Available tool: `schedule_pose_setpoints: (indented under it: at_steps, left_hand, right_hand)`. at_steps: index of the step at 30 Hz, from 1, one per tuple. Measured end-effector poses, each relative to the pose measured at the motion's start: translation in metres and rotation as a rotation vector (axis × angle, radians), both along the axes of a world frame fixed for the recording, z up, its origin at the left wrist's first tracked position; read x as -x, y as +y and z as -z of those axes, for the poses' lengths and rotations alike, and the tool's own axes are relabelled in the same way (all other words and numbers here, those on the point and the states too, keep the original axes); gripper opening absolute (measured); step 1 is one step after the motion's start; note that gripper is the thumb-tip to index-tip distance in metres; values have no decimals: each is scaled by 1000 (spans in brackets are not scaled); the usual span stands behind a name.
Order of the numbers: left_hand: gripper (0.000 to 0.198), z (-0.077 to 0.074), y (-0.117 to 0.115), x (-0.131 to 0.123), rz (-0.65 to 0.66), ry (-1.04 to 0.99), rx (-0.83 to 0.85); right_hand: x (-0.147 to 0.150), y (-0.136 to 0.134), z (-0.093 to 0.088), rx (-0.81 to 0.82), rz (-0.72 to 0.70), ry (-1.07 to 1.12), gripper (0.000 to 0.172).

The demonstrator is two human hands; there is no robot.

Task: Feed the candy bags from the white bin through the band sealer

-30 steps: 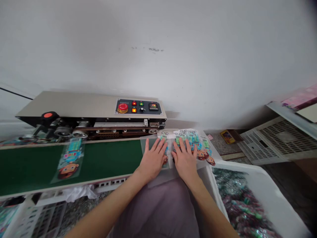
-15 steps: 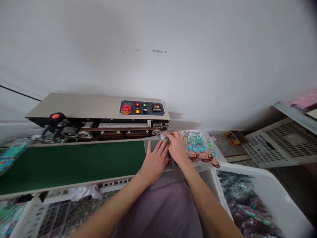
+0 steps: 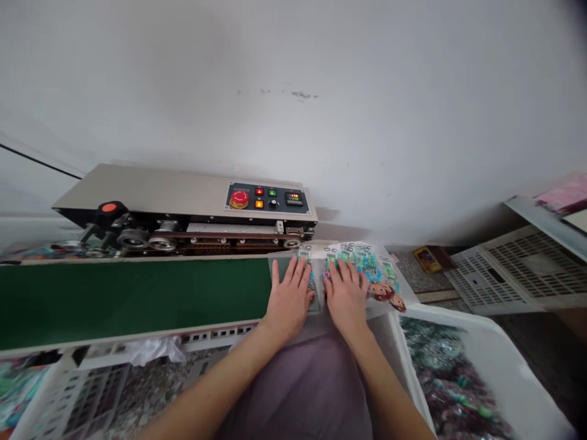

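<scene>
My left hand [image 3: 290, 300] lies flat with fingers spread on a clear packet [image 3: 304, 252] at the right end of the green conveyor belt [image 3: 151, 299]. Just to its right, my right hand [image 3: 346, 298] rests with its fingers out on other printed packets [image 3: 372, 264], which overlap in a row on a pale surface. These packets show blue lettering and cartoon faces. Behind the belt stands a beige sealing machine [image 3: 183, 186] with a red stop button [image 3: 239, 198] and lit switches. The palms hide parts of the packets beneath them.
A white bin [image 3: 513, 373] with many dark shiny packets is at the lower right. Beyond it lie a perforated crate [image 3: 490, 281] and a small yellow box [image 3: 426, 260]. Another crate [image 3: 92, 397] is below the belt at left.
My right hand has moved right, away from beside my left fingers, onto the row of packets. The packet at the belt's far left has left the view.
</scene>
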State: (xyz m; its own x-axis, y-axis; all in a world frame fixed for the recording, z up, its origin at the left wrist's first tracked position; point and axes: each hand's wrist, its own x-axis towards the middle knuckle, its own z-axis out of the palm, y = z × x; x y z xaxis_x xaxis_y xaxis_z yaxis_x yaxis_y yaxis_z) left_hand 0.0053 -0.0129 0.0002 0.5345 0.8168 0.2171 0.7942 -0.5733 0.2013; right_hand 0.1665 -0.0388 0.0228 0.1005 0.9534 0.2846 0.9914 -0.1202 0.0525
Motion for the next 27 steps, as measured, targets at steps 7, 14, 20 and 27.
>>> schedule_pose_setpoints:
  at_steps: [7, 14, 20, 27]
  left_hand:
    - [52, -2, 6, 16, -20, 23, -2]
    - [53, -22, 4, 39, -116, 57, -4]
    - [52, -19, 9, 0, 96, 8, -1]
    - [56, 0, 13, 11, 126, 38, -8]
  right_hand:
    - [28, 2, 7, 41, -58, 84, 45]
    - [13, 1, -10, 4, -19, 85, 45]
    - [-39, -3, -4, 17, 164, -29, 49]
    - [-22, -11, 2, 73, -7, 21, 44]
